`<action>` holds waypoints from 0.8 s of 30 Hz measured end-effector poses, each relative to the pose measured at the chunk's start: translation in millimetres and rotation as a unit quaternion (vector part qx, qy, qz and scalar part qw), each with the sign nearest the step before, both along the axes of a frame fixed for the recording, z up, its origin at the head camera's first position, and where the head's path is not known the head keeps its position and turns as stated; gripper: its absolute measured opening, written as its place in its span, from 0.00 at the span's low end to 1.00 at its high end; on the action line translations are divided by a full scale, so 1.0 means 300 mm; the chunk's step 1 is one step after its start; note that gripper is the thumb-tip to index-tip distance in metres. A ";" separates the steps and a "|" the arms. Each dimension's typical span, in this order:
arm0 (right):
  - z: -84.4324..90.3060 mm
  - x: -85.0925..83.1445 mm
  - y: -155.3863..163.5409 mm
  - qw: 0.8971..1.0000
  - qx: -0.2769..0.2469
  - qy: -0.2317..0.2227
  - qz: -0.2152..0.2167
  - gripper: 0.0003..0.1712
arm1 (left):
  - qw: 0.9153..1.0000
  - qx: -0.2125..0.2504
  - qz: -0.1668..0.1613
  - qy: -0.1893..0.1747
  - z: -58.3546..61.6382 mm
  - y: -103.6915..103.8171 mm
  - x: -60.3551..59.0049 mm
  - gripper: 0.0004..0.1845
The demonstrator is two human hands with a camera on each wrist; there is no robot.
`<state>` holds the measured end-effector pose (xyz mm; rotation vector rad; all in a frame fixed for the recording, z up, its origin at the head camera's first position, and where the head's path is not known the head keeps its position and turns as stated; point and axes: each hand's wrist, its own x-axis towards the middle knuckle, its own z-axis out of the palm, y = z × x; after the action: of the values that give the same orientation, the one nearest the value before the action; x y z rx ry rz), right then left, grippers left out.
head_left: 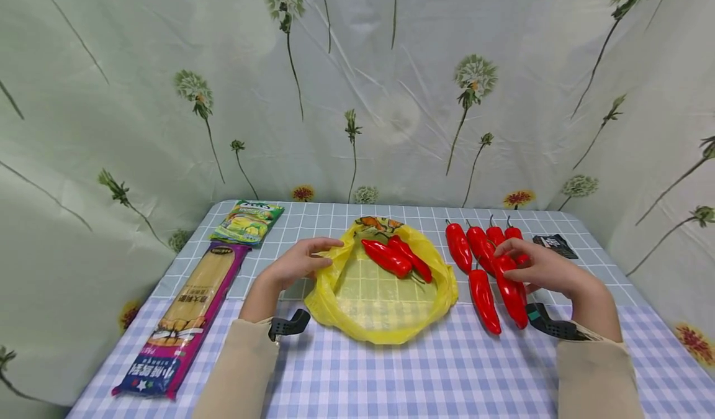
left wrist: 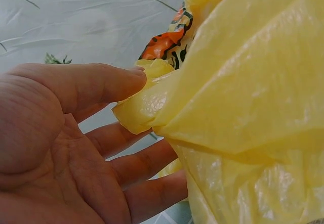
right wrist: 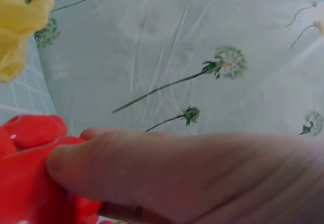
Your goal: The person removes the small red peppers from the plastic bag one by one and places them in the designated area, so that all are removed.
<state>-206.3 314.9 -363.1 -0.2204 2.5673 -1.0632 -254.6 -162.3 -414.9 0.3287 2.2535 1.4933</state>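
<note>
A yellow plastic bag (head_left: 380, 295) lies open on the checked tablecloth, with two red peppers (head_left: 393, 257) inside it. My left hand (head_left: 321, 254) pinches the bag's left rim (left wrist: 147, 102) between thumb and fingers. Right of the bag lie several loose red peppers (head_left: 466, 248). My right hand (head_left: 516, 264) curls over one of them, a long red pepper (head_left: 511, 292). In the right wrist view its thumb (right wrist: 126, 168) presses on the red skin (right wrist: 25, 183).
A long purple noodle packet (head_left: 184, 319) lies along the table's left edge, with a green snack packet (head_left: 248, 220) behind it. A small black sachet (head_left: 555, 245) sits at the back right. A dandelion-print curtain (head_left: 357, 84) closes off the back and sides.
</note>
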 end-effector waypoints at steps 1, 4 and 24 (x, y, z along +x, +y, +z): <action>-0.006 -0.001 0.003 1.000 -0.002 -0.008 -0.002 0.27 | 1.000 -0.002 0.000 0.001 0.001 0.000 0.000 0.23; -0.021 -0.006 0.008 1.000 -0.008 -0.027 -0.003 0.26 | 1.000 -0.008 0.001 0.003 0.006 0.001 0.003 0.22; -0.061 -0.027 0.021 0.998 0.034 -0.046 -0.013 0.23 | 1.000 0.000 -0.004 0.006 0.006 0.004 0.008 0.22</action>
<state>-214.4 321.2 -381.5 -0.1176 2.5264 -0.9697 -252.3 -161.0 -413.1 0.3475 2.2590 1.4902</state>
